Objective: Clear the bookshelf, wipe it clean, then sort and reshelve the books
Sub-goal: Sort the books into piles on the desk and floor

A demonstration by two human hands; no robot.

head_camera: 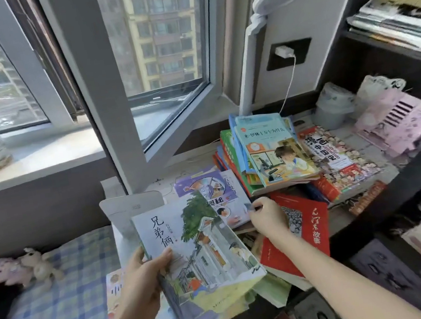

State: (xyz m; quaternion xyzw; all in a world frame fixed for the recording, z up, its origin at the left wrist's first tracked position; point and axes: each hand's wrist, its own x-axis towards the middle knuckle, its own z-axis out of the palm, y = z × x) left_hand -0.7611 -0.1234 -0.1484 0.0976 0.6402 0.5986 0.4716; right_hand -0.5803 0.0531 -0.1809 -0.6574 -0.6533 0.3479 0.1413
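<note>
Two books concern us at this point. Our left hand (140, 277) grips the pale paperback with a painted white house and green tree on its cover (201, 247) by its lower left edge. The thumb lies across the front, and the book is tilted above the heap. Our right hand (266, 216) is well apart from the left, fingers curled. It seems to pinch the near corner of the purple-and-white picture book (221, 199), which lies flat on the desk. Blur there leaves us unsure whether the corner is caught or only touched.

We judge this to be sorting. The books lie loose on the desk just beside the dark wooden bookshelf (402, 96), not yet back on it.

To do it well, we should not lift the picture book by one corner, since the cover may crease or slip free. It is better to slide the fingers under the spine side and take the whole thickness. The red softcover book (303, 230) sits under our right wrist, so we should lift straight up and not drag across it.

We should also mind the leaning stack topped by a blue illustrated book (271, 149) just behind, which looks easy to topple. Like sizes can then be gathered under the paperback in our left hand.
</note>
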